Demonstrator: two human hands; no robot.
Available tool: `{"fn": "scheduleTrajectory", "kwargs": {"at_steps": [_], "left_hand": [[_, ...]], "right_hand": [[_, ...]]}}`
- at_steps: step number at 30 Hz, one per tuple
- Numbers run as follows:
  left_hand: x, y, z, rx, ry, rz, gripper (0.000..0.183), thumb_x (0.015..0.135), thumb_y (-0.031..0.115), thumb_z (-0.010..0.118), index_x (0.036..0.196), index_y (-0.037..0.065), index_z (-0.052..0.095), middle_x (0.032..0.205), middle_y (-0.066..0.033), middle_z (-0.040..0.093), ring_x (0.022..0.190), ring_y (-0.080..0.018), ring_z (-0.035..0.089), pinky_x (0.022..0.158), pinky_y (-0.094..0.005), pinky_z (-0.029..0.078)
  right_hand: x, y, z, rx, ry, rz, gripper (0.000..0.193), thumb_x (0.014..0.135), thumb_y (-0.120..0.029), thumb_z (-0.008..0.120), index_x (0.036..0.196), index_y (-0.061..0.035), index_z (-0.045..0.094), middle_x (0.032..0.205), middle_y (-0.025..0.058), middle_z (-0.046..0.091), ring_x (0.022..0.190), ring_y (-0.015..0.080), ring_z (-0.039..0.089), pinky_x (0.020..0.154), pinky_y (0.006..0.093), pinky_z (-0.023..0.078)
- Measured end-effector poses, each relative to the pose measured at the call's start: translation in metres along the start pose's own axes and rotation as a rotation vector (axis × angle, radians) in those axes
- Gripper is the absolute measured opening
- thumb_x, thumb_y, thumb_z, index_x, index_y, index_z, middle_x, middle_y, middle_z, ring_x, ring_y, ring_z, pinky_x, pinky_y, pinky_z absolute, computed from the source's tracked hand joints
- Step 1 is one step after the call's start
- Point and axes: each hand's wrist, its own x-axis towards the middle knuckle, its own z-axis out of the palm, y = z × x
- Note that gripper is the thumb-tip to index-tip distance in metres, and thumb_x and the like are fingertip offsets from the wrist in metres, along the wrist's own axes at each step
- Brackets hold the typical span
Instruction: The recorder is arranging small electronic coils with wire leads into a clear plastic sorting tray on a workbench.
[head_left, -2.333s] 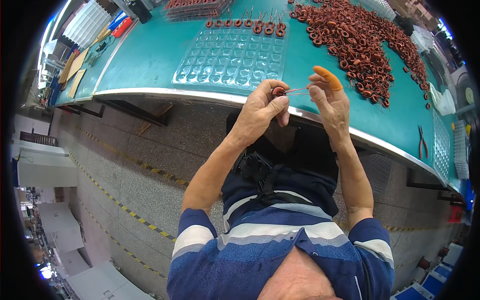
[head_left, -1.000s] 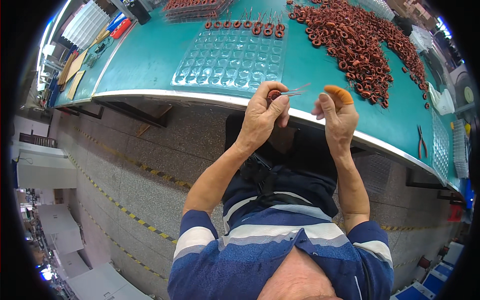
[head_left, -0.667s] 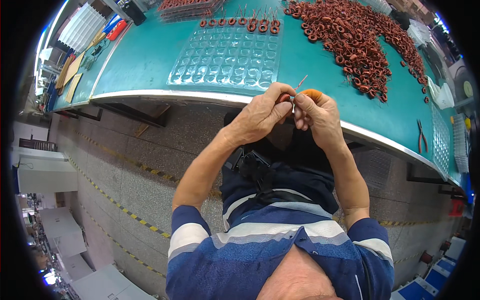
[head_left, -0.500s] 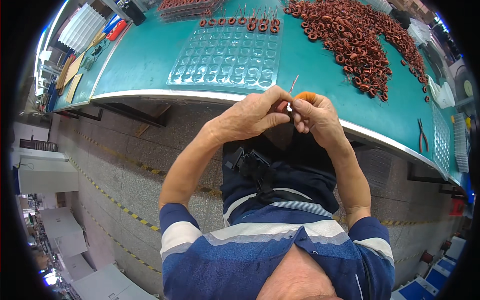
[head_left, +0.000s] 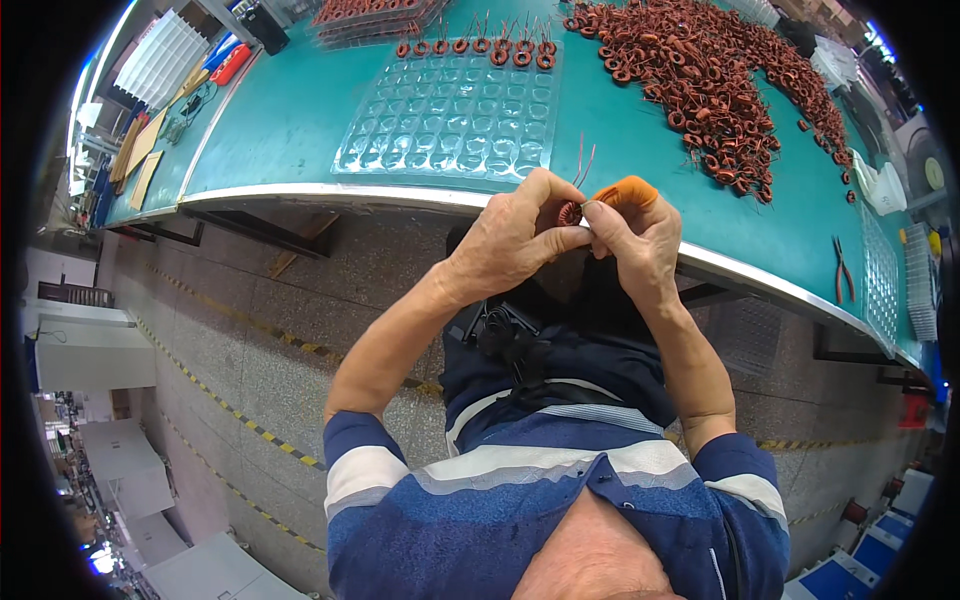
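Observation:
Between my two hands, just over the bench's front edge, is a copper-wound ring coil (head_left: pixel 569 214) with two long wire leads pointing up and away. My left hand (head_left: pixel 520 228) pinches the coil between thumb and fingers. My right hand (head_left: pixel 637 232) is closed against the coil's right side, thumb pressed to the fingers; an orange finger cover (head_left: pixel 630 191) is on one finger. What the right fingertips grip, perhaps a lead, is too small to make out. Beyond the hands lies a clear plastic tray (head_left: pixel 450 115) with round pockets, several coils (head_left: pixel 481 45) set along its far edge.
A large heap of coils (head_left: pixel 700 85) covers the bench's far right. Pliers (head_left: pixel 843 270) lie near the right front edge, beside another clear tray (head_left: pixel 880 285). Stacked filled trays (head_left: pixel 375 20) stand at the back. A red bin (head_left: pixel 232 63) sits at the far left.
The coil has turned between my fingers, so its ring face and both leads now show. My left hand has shifted slightly right, and the right hand's orange-covered finger is raised and bent more.

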Motion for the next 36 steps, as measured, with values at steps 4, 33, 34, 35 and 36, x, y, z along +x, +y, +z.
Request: {"fn": "scheduleTrajectory", "kwargs": {"at_steps": [4, 33, 34, 35, 36], "left_hand": [[-0.003, -0.007, 0.013, -0.299, 0.052, -0.033, 0.034, 0.091, 0.021, 0.067, 0.11, 0.002, 0.046, 0.079, -0.005, 0.058, 0.065, -0.0095, 0.057, 0.056, -0.0248, 0.047], [-0.034, -0.033, 0.024, -0.573, 0.515, 0.111, 0.022, 0.092, 0.017, 0.056, 0.099, -0.004, 0.06, 0.072, -0.0109, 0.063, 0.062, -0.0177, 0.06, 0.057, -0.0327, 0.048], [-0.035, -0.038, 0.024, -0.578, 0.533, 0.111, 0.022, 0.092, 0.017, 0.056, 0.099, -0.004, 0.06, 0.072, -0.0109, 0.063, 0.062, -0.0177, 0.06, 0.057, -0.0327, 0.048], [-0.032, -0.041, 0.025, -0.399, 0.647, 0.171, 0.022, 0.09, 0.018, 0.057, 0.097, -0.003, 0.061, 0.075, -0.0141, 0.065, 0.067, -0.024, 0.063, 0.061, -0.0364, 0.049], [-0.03, -0.045, 0.026, -0.216, 0.754, 0.228, 0.023, 0.088, 0.019, 0.058, 0.096, -0.002, 0.062, 0.078, -0.0172, 0.067, 0.071, -0.0303, 0.066, 0.065, -0.0401, 0.05]], "right_hand": [[-0.002, -0.006, 0.005, -0.057, 0.055, -0.013, 0.014, 0.088, -0.012, 0.067, 0.083, -0.0005, 0.062, 0.067, 0.0008, 0.062, 0.054, 0.0037, 0.052, 0.049, 0.0184, 0.04], [0.024, 0.025, 0.012, 0.246, -0.313, 0.278, 0.029, 0.095, -0.012, 0.057, 0.119, 0.003, 0.055, 0.114, 0.0132, 0.06, 0.1, 0.02, 0.059, 0.085, 0.0323, 0.051], [0.023, 0.027, 0.018, 0.215, -0.308, 0.279, 0.027, 0.095, -0.012, 0.056, 0.118, 0.003, 0.056, 0.113, 0.0128, 0.06, 0.1, 0.0199, 0.059, 0.087, 0.0322, 0.05], [0.021, 0.026, 0.023, 0.207, -0.317, 0.278, 0.027, 0.095, -0.012, 0.056, 0.118, 0.003, 0.056, 0.113, 0.0128, 0.06, 0.1, 0.0199, 0.059, 0.087, 0.0322, 0.05], [0.02, 0.026, 0.03, 0.199, -0.278, 0.242, 0.026, 0.096, -0.011, 0.056, 0.117, 0.0031, 0.056, 0.112, 0.0127, 0.061, 0.1, 0.0198, 0.059, 0.087, 0.0322, 0.05]]}}
